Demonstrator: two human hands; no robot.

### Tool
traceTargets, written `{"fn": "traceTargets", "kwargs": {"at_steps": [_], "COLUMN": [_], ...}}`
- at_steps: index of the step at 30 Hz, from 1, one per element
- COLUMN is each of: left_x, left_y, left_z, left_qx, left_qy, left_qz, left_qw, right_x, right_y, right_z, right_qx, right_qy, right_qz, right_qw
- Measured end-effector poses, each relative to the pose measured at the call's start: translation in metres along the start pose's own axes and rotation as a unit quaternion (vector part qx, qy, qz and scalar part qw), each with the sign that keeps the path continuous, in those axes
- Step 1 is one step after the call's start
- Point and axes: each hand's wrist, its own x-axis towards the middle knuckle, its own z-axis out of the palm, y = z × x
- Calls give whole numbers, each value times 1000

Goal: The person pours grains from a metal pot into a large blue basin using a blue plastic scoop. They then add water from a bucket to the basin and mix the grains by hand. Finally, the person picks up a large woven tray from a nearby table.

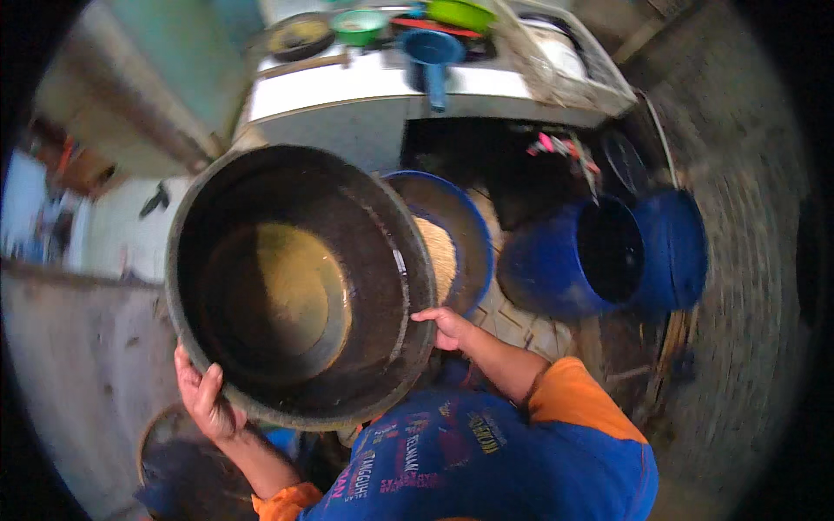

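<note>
A large dark round tub is held up in front of my body. Cloudy yellowish liquid lies over part of its bottom. My left hand grips the rim at the lower left, thumb on the top edge. On the right side, my right hand clasps the same rim, thumb over the inside. Partly hidden behind the tub is a blue-rimmed basin with a heap of pale grains in it.
Two blue plastic drums stand to the right. Across the front runs a white counter bearing a blue dipper, a green basket and a pale crate. A dark round container sits at lower left.
</note>
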Motion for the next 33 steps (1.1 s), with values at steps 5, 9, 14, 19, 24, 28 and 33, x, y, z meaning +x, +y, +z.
{"fn": "traceTargets", "kwargs": {"at_steps": [5, 9, 14, 19, 24, 28, 33], "left_x": [-2, -14, -32, -84, -130, -160, -205], "left_y": [-28, -45, -74, -107, -159, -198, -236], "left_z": [25, 84, 192, 277, 318, 346, 369], "left_qx": [89, 12, 52, 127, 136, 162, 233], "left_qy": [-41, -182, -364, -473, -522, -547, -546], "left_qz": [3, -26, 11, 29, -100, -167, -226], "left_qw": [995, 983, 930, 871, 836, 805, 773], "right_x": [-60, -114, -197, -288, -375, -399, -423], "right_y": [19, 47, 80, 130, 204, 291, 326], "right_z": [-41, -86, -143, -185, -235, -330, -385], "right_qx": [85, 161, 270, 359, 464, 517, 566], "right_qy": [77, 109, 76, 87, 166, 297, 417], "right_qz": [-92, -162, -302, -472, -589, -635, -572], "right_qw": [989, 967, 911, 800, 640, 491, 422]}}
